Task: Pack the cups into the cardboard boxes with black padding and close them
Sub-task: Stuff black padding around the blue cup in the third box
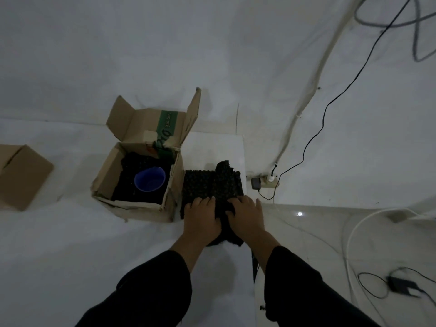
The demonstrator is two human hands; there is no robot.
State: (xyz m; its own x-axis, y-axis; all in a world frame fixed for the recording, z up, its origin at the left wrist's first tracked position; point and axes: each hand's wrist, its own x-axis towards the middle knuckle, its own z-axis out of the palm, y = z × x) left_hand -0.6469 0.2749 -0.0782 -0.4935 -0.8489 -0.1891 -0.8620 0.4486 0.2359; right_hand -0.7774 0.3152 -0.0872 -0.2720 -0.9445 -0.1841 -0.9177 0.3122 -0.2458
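Our black sleeves point(151, 291) fill the bottom of the view, and both forearms reach forward to a sheet of black padding point(207, 185) lying on the white cloth point(70, 244). Our left hand point(201, 218) lies flat on the near part of the sheet, its fingers straight, slightly spread and pressing down. Our right hand point(245, 217) rests just beside it, on a bunched fold that runs up the middle of the sheet. Its fingers look bent into that fold, but we cannot tell whether they actually grip it.

Just left of the sheet, touching its edge, stands an open cardboard box point(106, 173) with its flaps up; the far flap carries a green printed band. Its inside is lined with more dark padding point(125, 187), and a blue cup point(149, 179) sits upright in it, mouth up, toward the right wall.

Well apart at the left edge lies a second cardboard box point(21, 175), closed.

To the right of the sheet, a socket strip point(269, 184) holds a dark adapter and a white plug, with black cables point(330, 102) trailing away. Another adapter point(401, 284) lies on the tiled floor point(318, 232).
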